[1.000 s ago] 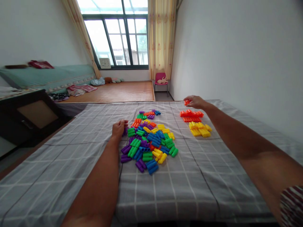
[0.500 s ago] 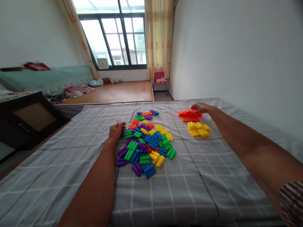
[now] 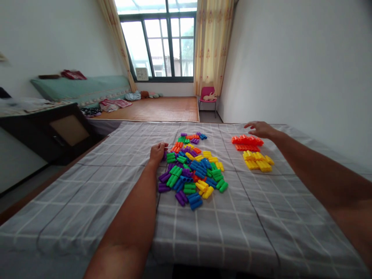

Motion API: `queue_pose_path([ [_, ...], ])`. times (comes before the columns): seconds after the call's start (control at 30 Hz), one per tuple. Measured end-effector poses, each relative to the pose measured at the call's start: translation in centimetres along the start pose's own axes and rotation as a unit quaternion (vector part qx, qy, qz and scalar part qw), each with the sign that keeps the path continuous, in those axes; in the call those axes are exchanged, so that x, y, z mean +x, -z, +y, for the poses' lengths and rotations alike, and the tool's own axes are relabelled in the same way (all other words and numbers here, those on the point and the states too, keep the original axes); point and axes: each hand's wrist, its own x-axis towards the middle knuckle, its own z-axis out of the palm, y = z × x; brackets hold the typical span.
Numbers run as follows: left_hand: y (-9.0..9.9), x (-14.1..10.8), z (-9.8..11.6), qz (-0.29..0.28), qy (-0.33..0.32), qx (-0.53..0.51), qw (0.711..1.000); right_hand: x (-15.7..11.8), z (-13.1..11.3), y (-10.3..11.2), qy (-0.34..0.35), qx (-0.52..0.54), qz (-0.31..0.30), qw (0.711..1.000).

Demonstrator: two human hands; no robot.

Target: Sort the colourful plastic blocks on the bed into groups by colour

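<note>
My left hand (image 3: pixel 158 152) rests at the left edge of a mixed pile of plastic toy blocks (image 3: pixel 199 168) shaped like joined tubes. Its fingers are curled over a purple block (image 3: pixel 164 155), which they partly hide. Purple, green, blue, yellow and orange blocks lie jumbled in the pile. On the right, my right hand (image 3: pixel 259 129) hovers just behind a row of orange blocks (image 3: pixel 247 141), fingers apart and nothing in them. In front of that row sits a group of yellow blocks (image 3: pixel 258 161), some stacked on others.
A grey checked cloth (image 3: pixel 203 228) covers the bed-like surface under the blocks. At the left stands a dark cabinet (image 3: pixel 61 131). Beyond are a mat-covered platform (image 3: pixel 165 108), a pink chair (image 3: pixel 207 95) and a window. A white wall runs along the right.
My right hand has let go of the orange row and lifted back from it, fingers spreading. The left hand stays by the pile. The camera view has swung left.
</note>
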Motion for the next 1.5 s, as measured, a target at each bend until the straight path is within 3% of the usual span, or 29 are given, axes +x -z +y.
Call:
queue_pose_path([
  [0.07, 0.0, 0.1, -0.2, 0.000, -0.007, -0.002, 1.000, -0.6, -4.3, -0.2, 0.064, 0.034, 0.018, 0.997],
  [0.2, -0.1, 0.4, -0.7, 0.011, -0.024, -0.015, 1.000, -2.6, -14.9, -2.2, 0.240, 0.152, -0.055, 0.957],
  [0.3, -0.1, 0.6, -1.1, 0.018, -0.018, -0.028, 0.999, -3.9, -21.3, -4.4, 0.283, 0.168, -0.076, 0.941],
  [0.4, -0.1, 0.7, -1.3, 0.019, -0.019, -0.035, 0.999, -4.4, -25.4, -6.4, 0.305, 0.176, -0.087, 0.932],
  [0.5, -0.1, 0.9, -1.4, 0.018, -0.023, -0.035, 0.999, -4.0, -27.6, -7.5, 0.314, 0.184, -0.087, 0.927],
  [0.67, -0.1, 0.9, -1.3, 0.016, -0.015, -0.049, 0.999, -0.4, -27.3, -7.4, 0.275, 0.185, -0.064, 0.941],
  [0.77, -0.1, 0.8, -1.2, 0.021, -0.017, -0.053, 0.998, 3.3, -25.7, -7.6, 0.188, 0.140, -0.040, 0.971],
  [0.87, -0.1, 0.8, -1.0, 0.024, -0.013, -0.046, 0.999, 6.3, -24.7, -8.9, 0.099, 0.035, -0.042, 0.994],
  [0.97, -0.2, 0.7, -0.9, 0.029, -0.008, -0.033, 0.999, 7.6, -24.9, -10.6, 0.090, -0.015, -0.066, 0.994],
  [1.1, -0.2, 0.7, -0.8, 0.029, -0.007, -0.030, 0.999, 7.6, -26.0, -11.3, 0.112, 0.018, -0.057, 0.992],
  [1.27, -0.1, 0.6, -0.8, 0.014, -0.010, -0.038, 0.999, 5.9, -25.8, -10.1, 0.153, 0.144, -0.006, 0.978],
  [1.4, -0.2, 0.7, -0.7, 0.024, 0.001, -0.045, 0.999, 3.2, -22.5, -8.4, 0.145, 0.169, 0.010, 0.975],
  [1.5, -0.1, 0.6, -0.5, 0.024, 0.002, -0.045, 0.999, 1.1, -17.3, -6.4, 0.118, 0.219, 0.026, 0.968],
])
